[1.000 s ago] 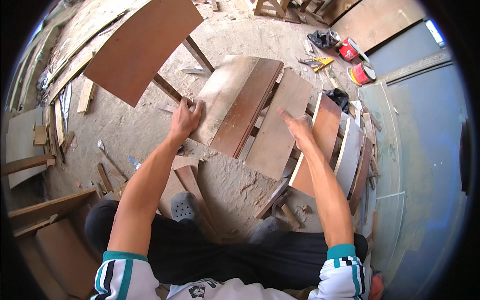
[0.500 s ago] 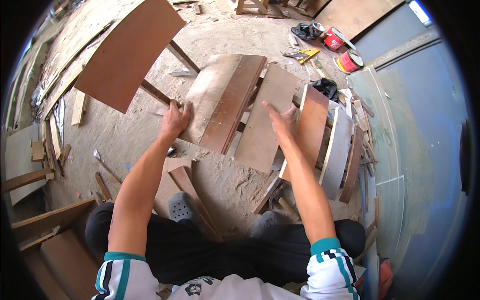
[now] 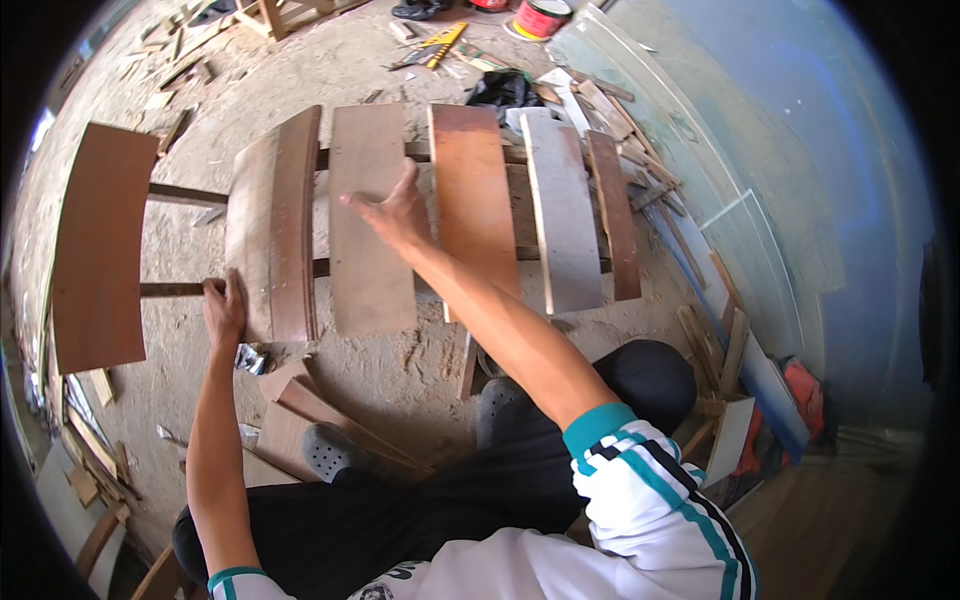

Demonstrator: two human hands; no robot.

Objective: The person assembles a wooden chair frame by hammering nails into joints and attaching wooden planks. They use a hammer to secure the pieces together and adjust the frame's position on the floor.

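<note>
A ladder-like wooden frame lies across the floor in front of me, with several boards set crosswise on two dark rails point(image 3: 183, 290). My left hand point(image 3: 225, 308) has its fingers curled at the lower left edge of a worn, pale brown board point(image 3: 258, 240), beside the near rail. Above a flat tan board point(image 3: 370, 270) my right hand point(image 3: 398, 215) is open, its thumb and forefinger spread; contact with the board is unclear. To its right sit an orange-brown board point(image 3: 475, 190), a grey board point(image 3: 568, 225) and a narrow reddish-brown board point(image 3: 612, 215). A wide brown panel point(image 3: 105, 250) stands at the left end.
A yellow-handled saw point(image 3: 435, 45), a black plastic bag point(image 3: 505, 92) and a red can point(image 3: 540, 18) lie beyond the frame. Large glass-like sheets point(image 3: 740, 220) lean at right. Wood offcuts point(image 3: 715, 355) lie at right, and loose boards point(image 3: 310, 400) near my feet.
My view has turned to the right, so the frame now lies more level across it. Along the boards, my right hand has shifted slightly; my left hand stays at the pale brown board's edge.
</note>
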